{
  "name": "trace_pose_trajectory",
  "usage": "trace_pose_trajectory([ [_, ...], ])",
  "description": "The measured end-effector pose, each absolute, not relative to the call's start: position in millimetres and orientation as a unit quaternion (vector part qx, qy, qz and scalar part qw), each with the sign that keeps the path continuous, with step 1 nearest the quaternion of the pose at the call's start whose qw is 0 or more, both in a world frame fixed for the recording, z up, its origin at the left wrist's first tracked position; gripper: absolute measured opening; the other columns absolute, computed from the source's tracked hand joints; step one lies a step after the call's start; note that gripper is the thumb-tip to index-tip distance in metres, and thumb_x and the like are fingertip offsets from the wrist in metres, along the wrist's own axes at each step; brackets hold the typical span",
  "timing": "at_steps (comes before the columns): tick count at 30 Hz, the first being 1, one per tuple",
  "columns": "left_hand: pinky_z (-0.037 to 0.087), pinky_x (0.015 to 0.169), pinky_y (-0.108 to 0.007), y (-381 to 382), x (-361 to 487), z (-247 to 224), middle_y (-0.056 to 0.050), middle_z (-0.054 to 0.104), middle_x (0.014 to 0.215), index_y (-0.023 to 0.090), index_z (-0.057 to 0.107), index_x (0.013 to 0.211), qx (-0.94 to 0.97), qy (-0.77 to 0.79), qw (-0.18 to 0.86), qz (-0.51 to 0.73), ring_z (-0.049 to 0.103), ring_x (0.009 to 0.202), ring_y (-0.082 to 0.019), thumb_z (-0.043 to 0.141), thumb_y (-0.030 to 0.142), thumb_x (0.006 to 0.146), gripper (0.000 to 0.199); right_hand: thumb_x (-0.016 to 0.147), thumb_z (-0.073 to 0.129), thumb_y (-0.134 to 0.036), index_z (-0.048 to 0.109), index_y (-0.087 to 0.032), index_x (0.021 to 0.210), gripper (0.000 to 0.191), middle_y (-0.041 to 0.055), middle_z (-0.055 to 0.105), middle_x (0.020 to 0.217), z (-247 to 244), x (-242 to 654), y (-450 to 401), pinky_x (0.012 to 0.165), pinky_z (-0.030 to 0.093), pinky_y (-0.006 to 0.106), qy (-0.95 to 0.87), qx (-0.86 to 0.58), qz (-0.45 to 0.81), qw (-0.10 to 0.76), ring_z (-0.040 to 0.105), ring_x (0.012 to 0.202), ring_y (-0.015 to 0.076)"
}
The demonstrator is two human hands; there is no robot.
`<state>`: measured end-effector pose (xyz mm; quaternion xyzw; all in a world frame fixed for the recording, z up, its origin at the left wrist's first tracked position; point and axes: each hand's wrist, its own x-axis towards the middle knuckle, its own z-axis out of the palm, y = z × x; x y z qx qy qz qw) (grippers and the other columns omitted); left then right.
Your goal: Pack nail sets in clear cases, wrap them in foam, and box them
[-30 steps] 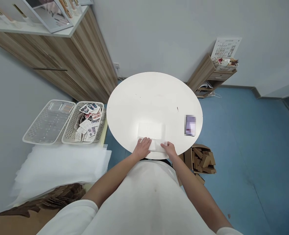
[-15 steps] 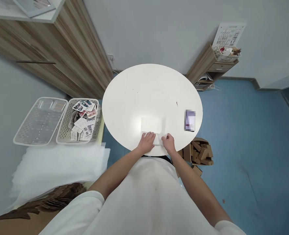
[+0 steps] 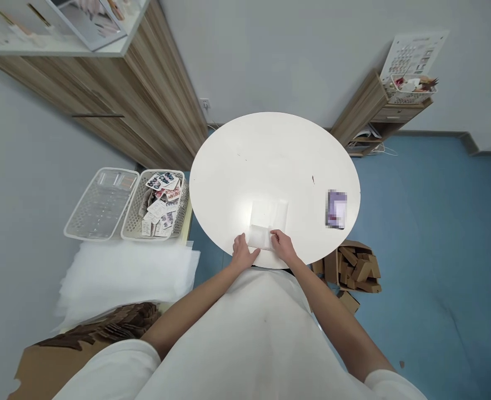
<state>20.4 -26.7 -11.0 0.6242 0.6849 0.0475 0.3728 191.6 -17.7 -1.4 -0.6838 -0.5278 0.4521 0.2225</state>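
Observation:
On the near part of the white round table (image 3: 270,150) lies a thin, translucent white sheet (image 3: 262,212), which looks like packing foam. Its near part is folded over into a flat packet (image 3: 259,237). My left hand (image 3: 244,253) rests at the packet's left edge, thumb apart from the fingers. The fingers of my right hand (image 3: 282,245) are curled onto the packet's right edge, pinching the sheet there. Whatever is inside the fold cannot be made out.
A blurred purple item (image 3: 336,209) lies on the table's right side. At left stand a basket of cards (image 3: 135,236), a clear-packet basket (image 3: 68,233) and stacked white sheets (image 3: 124,272). A carton of brown boxes (image 3: 332,269) sits on the floor at right.
My left hand has slid off the top of the packet to its left edge, its thumb spreading. My right hand has moved onto the packet's right side. The whole view has shifted.

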Motion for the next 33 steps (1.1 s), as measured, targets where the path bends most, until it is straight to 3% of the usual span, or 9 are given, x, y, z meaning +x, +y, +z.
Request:
trace_pose_trajectory([
  [5,0.047,0.072,-0.03,-19.5,23.9,-27.1,-0.015,0.046,0.116,0.018,0.016,0.13,0.474,0.706,0.508,0.14,0.055,0.094,-0.017,0.052,0.042,0.077,0.068,0.076,0.04,-0.021,0.052,-0.019,0.103,0.03,0.0033,0.055,0.086,-6.2,182.4,-17.8,0.069,0.043,0.03,-0.58,-0.692,0.387,0.185,0.053,0.075,0.0161],
  [9,0.048,0.066,-0.027,-4.3,30.9,-31.3,-0.011,0.051,0.107,0.017,0.019,0.129,0.462,0.72,0.498,0.14,0.057,0.086,-0.014,0.047,0.036,0.082,0.058,0.078,0.041,-0.021,0.049,-0.021,0.108,0.031,0.0038,0.056,0.09,-9.5,179.1,-18.4,0.065,0.042,0.03,-0.594,-0.7,0.361,0.163,0.053,0.075,0.0169],
  [13,0.048,0.061,-0.028,-0.7,35.0,-26.0,-0.009,0.057,0.095,0.015,0.031,0.124,0.487,0.711,0.496,0.109,0.059,0.075,-0.015,0.046,0.034,0.081,0.049,0.08,0.043,-0.024,0.04,-0.022,0.119,0.039,0.0082,0.054,0.104,-13.2,176.5,-25.9,0.069,0.041,0.032,-0.61,-0.731,0.269,0.147,0.052,0.089,0.0216],
  [17,0.047,0.056,-0.026,-4.6,39.2,-15.4,-0.007,0.061,0.083,0.016,0.05,0.102,0.516,0.688,0.503,0.086,0.059,0.069,-0.015,0.045,0.033,0.081,0.028,0.081,0.047,-0.036,0.039,-0.017,0.118,0.043,0.0113,0.052,0.104,-18.1,178.0,-36.1,0.075,0.04,0.034,-0.583,-0.774,0.204,0.144,0.05,0.094,0.0246],
  [24,0.044,0.059,-0.025,-4.2,48.0,1.3,0.0,0.058,0.07,0.018,0.055,0.077,0.586,0.646,0.479,0.101,0.055,0.066,-0.012,0.044,0.029,0.077,0.015,0.078,0.048,-0.039,0.048,-0.021,0.098,0.027,0.005,0.052,0.096,-18.4,178.6,-35.4,0.056,0.037,0.027,-0.561,-0.762,0.291,0.143,0.052,0.072,0.017],
  [29,0.044,0.06,-0.025,-7.9,54.7,6.5,0.001,0.058,0.066,0.02,0.056,0.074,0.626,0.611,0.475,0.098,0.054,0.064,-0.013,0.047,0.025,0.076,0.01,0.072,0.046,-0.021,0.052,-0.021,0.086,0.015,0.0021,0.055,0.082,-15.0,174.9,-29.8,0.059,0.036,0.027,-0.544,-0.722,0.378,0.201,0.05,0.07,0.0162],
  [33,0.044,0.063,-0.026,-10.5,61.9,6.7,0.0,0.062,0.074,0.021,0.057,0.076,0.659,0.582,0.467,0.097,0.056,0.07,-0.014,0.04,0.026,0.081,0.018,0.074,0.038,-0.02,0.054,-0.021,0.086,0.02,0.0008,0.058,0.082,-11.3,182.1,-31.5,0.063,0.04,0.026,-0.536,-0.696,0.423,0.224,0.053,0.073,0.0148],
])
